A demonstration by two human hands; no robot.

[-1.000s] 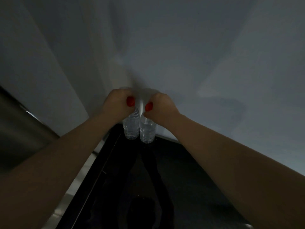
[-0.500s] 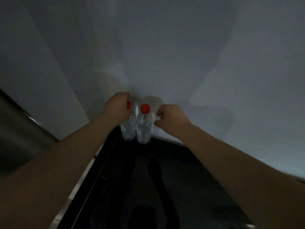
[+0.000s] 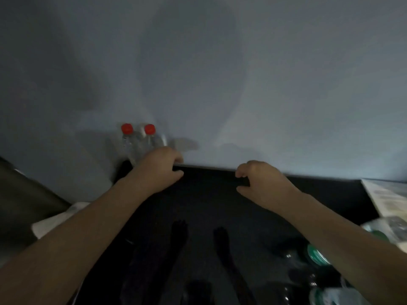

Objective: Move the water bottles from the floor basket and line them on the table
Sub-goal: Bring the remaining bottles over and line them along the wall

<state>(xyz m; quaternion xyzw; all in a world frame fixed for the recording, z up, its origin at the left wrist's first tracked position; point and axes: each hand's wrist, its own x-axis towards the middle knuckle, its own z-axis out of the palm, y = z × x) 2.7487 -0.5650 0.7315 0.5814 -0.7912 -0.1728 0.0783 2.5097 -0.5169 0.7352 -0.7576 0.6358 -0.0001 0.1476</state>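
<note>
Red caps: one on each of two clear water bottles, the nearer-left bottle [image 3: 127,144] and the bottle beside it [image 3: 155,138]; both are upright and set close side by side.
Bottle position: far left corner of the black surface [image 3: 198,205], backed against the grey wall [image 3: 220,73]; their lower bodies are hidden behind a hand.
Left hand [image 3: 161,167]: just in front of the two bottles, fingers loosely curled over the surface's back edge, nothing seen in its grip. I cannot tell whether the knuckles touch the bottles.
Right hand [image 3: 262,181]: well to the right of the bottles, above the surface near its back edge, fingers loosely curled, thumb apart, holding nothing.
Lower right: blurred clear containers with green markings [image 3: 315,257]; too smeared to count.
Right edge: pale printed papers [image 3: 387,194] on the surface.
Left edge: a white object [image 3: 55,221], unidentifiable.
Light: dim, with dark shadows on the surface.
</note>
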